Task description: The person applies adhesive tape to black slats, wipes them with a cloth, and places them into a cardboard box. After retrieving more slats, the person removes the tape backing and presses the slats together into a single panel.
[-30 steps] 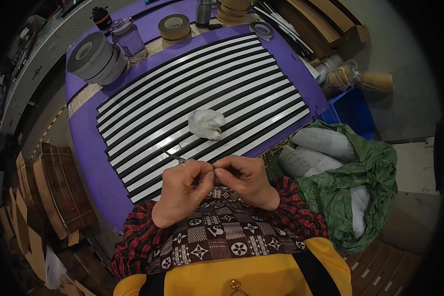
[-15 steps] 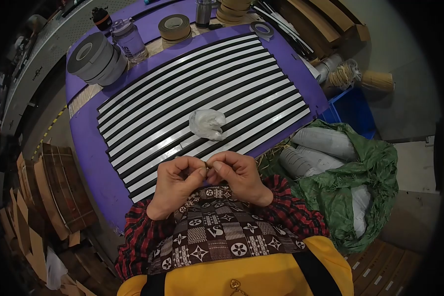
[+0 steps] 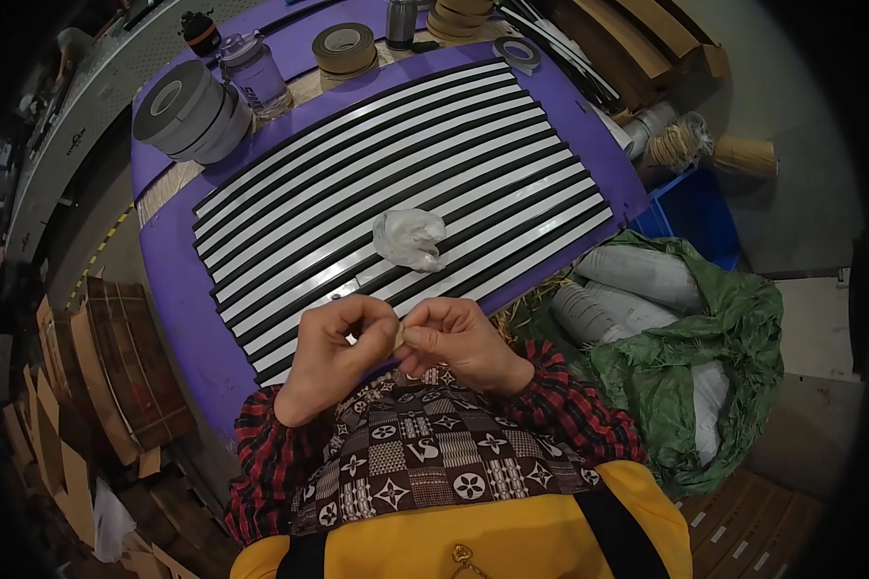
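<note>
My left hand (image 3: pixel 340 349) and my right hand (image 3: pixel 462 340) meet at the near edge of the purple table (image 3: pixel 176 289), above the patterned apron. Thumb and forefinger of each are pinched together on a small pale piece (image 3: pixel 399 334), too small to make out. Beyond them, black and white strips (image 3: pixel 357 183) lie side by side in rows across the table. A crumpled white plastic bag (image 3: pixel 409 239) rests on the strips, just past my fingertips.
Tape rolls (image 3: pixel 191 113), a clear bottle (image 3: pixel 254 77) and a brown roll (image 3: pixel 345 53) stand at the back left. At the right are a green sack (image 3: pixel 743 338) holding wrapped rolls, and a blue bin (image 3: pixel 702 217). Cardboard (image 3: pixel 126 367) stacks up at the left.
My left hand has shifted slightly left and up, and my fingertips are turned a little differently. More of the pale piece shows between them. The view has moved slightly.
</note>
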